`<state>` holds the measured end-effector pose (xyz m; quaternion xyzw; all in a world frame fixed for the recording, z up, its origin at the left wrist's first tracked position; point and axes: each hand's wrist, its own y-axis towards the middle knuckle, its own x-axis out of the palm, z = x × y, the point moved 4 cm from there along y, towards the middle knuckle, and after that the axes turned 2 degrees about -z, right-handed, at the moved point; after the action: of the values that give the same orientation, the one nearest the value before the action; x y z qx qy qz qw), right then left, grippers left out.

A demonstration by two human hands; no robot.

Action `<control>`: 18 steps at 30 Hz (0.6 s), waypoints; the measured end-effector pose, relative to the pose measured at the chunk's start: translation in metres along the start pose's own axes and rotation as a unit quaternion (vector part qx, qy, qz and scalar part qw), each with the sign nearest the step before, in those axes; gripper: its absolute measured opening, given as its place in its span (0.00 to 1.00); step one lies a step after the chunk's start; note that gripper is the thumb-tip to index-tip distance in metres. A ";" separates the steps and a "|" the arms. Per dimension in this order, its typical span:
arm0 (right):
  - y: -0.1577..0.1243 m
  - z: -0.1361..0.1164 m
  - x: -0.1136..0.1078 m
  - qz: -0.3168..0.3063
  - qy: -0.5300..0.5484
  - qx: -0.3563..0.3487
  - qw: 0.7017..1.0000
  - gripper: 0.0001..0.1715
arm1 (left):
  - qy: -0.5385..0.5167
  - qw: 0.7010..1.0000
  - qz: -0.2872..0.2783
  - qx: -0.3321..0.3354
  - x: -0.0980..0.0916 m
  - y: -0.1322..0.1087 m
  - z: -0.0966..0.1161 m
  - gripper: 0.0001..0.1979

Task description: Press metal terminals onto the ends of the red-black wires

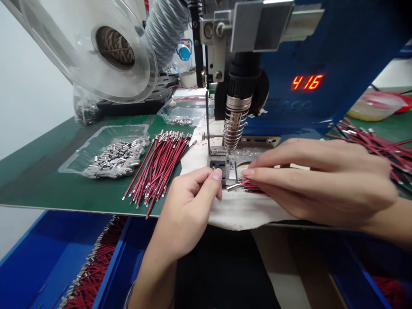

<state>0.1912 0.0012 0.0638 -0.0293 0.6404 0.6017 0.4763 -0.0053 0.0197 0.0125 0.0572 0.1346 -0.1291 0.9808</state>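
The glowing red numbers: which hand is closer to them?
Right. The right hand is below the glowing red numbers in the picture; the left hand is farther away, lower and off to the left.

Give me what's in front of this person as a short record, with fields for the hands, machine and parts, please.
Left hand: thumb and forefinger together near the machine's base; anything between them is hidden
Right hand: fingertips at a metal-tipped wire; grip partly hidden
Machine: blue, with a coiled spring
Display: red digits, 416
Wire bundle: red and black, on the green tabletop
Clear tray: holds small metal pieces
Blue bin: below the tabletop, holding more wires
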 end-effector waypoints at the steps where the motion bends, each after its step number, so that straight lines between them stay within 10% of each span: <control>1: 0.000 0.000 0.000 0.003 -0.002 -0.002 1.000 0.06 | -0.003 1.000 0.000 0.000 0.000 0.000 0.000 0.22; 18: -0.006 0.006 0.008 -0.020 -0.014 0.010 1.000 0.07 | -0.050 0.998 -0.022 -0.012 0.004 -0.002 0.009 0.19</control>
<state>0.1943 0.0087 0.0557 -0.0287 0.6392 0.5858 0.4975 -0.0001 0.0157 0.0200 0.0356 0.0883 -0.1515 0.9839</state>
